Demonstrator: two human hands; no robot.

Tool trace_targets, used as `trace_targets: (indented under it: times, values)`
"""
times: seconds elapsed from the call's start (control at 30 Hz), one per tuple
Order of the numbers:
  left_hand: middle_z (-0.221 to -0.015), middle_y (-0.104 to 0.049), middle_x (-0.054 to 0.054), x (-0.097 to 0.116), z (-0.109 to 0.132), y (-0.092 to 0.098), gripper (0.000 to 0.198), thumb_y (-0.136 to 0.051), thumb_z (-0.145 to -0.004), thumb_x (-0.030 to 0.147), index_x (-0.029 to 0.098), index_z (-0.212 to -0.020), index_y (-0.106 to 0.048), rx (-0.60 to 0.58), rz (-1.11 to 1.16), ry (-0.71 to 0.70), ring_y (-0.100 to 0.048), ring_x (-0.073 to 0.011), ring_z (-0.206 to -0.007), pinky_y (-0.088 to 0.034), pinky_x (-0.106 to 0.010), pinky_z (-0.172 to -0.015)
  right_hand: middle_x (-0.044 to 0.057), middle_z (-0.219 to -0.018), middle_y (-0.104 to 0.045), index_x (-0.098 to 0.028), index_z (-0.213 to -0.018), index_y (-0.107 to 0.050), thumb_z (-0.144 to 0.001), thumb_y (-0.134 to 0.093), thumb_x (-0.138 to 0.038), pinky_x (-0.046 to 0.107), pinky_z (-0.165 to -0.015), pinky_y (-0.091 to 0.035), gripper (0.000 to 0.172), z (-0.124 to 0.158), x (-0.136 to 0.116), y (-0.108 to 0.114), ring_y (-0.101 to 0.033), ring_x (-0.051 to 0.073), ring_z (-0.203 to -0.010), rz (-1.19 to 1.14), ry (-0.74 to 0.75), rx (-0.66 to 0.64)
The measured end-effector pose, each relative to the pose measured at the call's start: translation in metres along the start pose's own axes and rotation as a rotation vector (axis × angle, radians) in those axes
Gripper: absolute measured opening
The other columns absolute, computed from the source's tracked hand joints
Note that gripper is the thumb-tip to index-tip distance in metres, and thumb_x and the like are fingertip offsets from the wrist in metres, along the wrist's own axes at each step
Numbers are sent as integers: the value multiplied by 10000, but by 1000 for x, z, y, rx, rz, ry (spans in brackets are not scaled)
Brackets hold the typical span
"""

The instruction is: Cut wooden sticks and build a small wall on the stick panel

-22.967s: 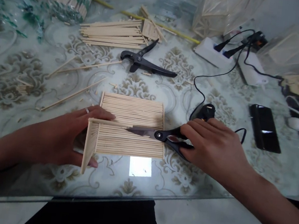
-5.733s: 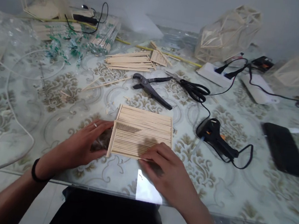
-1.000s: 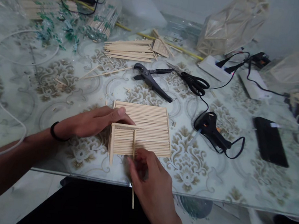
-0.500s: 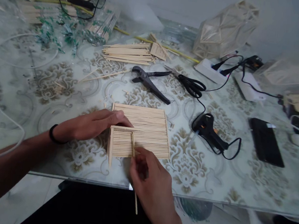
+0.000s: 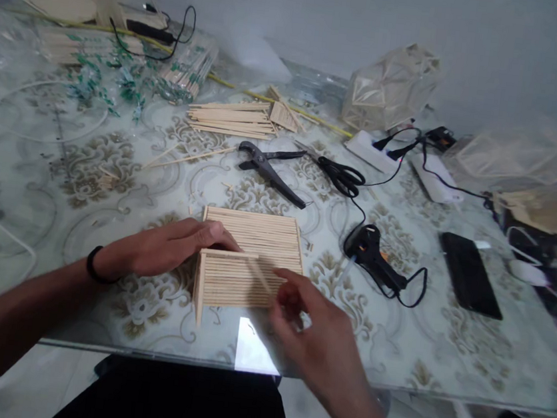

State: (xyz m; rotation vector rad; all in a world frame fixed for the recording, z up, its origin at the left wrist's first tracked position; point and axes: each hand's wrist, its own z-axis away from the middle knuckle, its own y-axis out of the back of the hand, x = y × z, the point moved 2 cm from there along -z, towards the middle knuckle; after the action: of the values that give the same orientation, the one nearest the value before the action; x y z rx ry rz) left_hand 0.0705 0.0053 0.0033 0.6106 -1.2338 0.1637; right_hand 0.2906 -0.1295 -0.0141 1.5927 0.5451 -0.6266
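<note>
A small structure of pale wooden sticks [image 5: 255, 233] lies near the table's front edge, a slatted panel with a stick frame raised along its left side. My left hand [image 5: 178, 244] grips that left side, thumb on top and some fingertips hidden behind the frame's top bar [image 5: 227, 255]. Over the panel's right front corner, my right hand [image 5: 313, 320] pinches a thin wooden stick [image 5: 264, 278], smeared by motion. The stick points up and left toward the right end of the bar; I cannot tell whether they touch.
Beyond the structure lie a dark cutter [image 5: 273, 171], scissors [image 5: 340, 174] and a pile of sticks [image 5: 231, 118]. To the right are a glue gun [image 5: 376, 260], a phone [image 5: 471, 274] and a white power strip [image 5: 373, 151] with cables. Bagged sticks [image 5: 188, 68] stand at the back left.
My right hand has moved right with the stick, which now slants more. The left hand keeps its place on the structure. The whole view has shifted slightly.
</note>
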Motion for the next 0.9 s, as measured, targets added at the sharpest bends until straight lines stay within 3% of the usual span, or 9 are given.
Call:
trace_targets:
  times: [0.13,0.23,0.4,0.47,0.5,0.57,0.67,0.77,0.9]
  values:
    - [-1325,-681,-33,-1,2,1,553,-217,-1084,488,256,-1227,-699,10,-12,22,-571,-225,-1283,-382,-365,-1150,-19,-706,-677,-199,-1151,-653,-837,-602,-275,266,-560,-506,327,-26,31,40,-604,140,-533,174,-32,89]
    - [-1317,-682,-40,-1,3,1,555,-207,-1085,478,259,-1231,-696,12,-39,27,-571,-230,-1270,-390,-374,-1137,-3,-683,-667,-186,-1103,-661,-839,-581,-282,292,-582,-495,292,-52,58,56,-587,156,-524,312,-25,143]
    - [-1309,-678,-47,-1,4,1,550,-198,-1091,451,244,-1240,-685,18,-63,17,-575,-219,-1251,-385,-362,-1133,76,-797,-692,-138,-1120,-670,-873,-551,-299,377,-705,-541,318,-102,87,56,-650,215,-654,449,36,100]
    - [-1296,-682,-50,-1,4,1,550,-196,-1091,446,235,-1236,-683,10,-66,14,-582,-213,-1243,-390,-348,-1126,150,-993,-705,-128,-1146,-672,-911,-559,-389,439,-845,-552,369,-125,88,52,-691,265,-867,456,126,86]
    - [-1292,-682,-50,-1,4,1,554,-192,-1091,444,234,-1236,-683,6,-64,11,-582,-210,-1243,-389,-342,-1126,184,-1145,-683,-133,-1208,-654,-918,-575,-450,470,-944,-528,437,-138,87,49,-671,297,-1046,443,185,66]
    - [-1309,-675,-45,0,4,1,554,-193,-1091,448,242,-1246,-683,6,-51,9,-573,-206,-1260,-373,-336,-1140,206,-1472,-511,-167,-1416,-526,-868,-654,-570,523,-1121,-413,693,-168,83,43,-464,345,-1394,406,286,-56]
    - [-1331,-668,-33,1,4,2,550,-207,-1086,467,256,-1246,-688,9,-29,27,-562,-214,-1283,-351,-347,-1165,218,-1641,-263,-191,-1582,-289,-661,-814,-673,607,-1197,-267,1165,-216,84,35,-223,417,-1526,421,270,-327]
    - [-1322,-673,-35,-3,3,3,578,-195,-1080,498,253,-1236,-695,-2,-15,42,-564,-219,-1281,-361,-347,-1164,219,-1643,-228,-186,-1602,-233,-652,-840,-624,580,-1207,-260,1210,-251,86,34,-259,407,-1510,441,240,-445]
    - [-1336,-668,-40,-11,1,3,600,-185,-1081,514,248,-1235,-701,-4,11,26,-563,-216,-1289,-349,-367,-1182,225,-1458,-446,-151,-1479,-477,-621,-881,-554,561,-1141,-351,1031,-267,82,36,-413,425,-1372,591,205,-418]
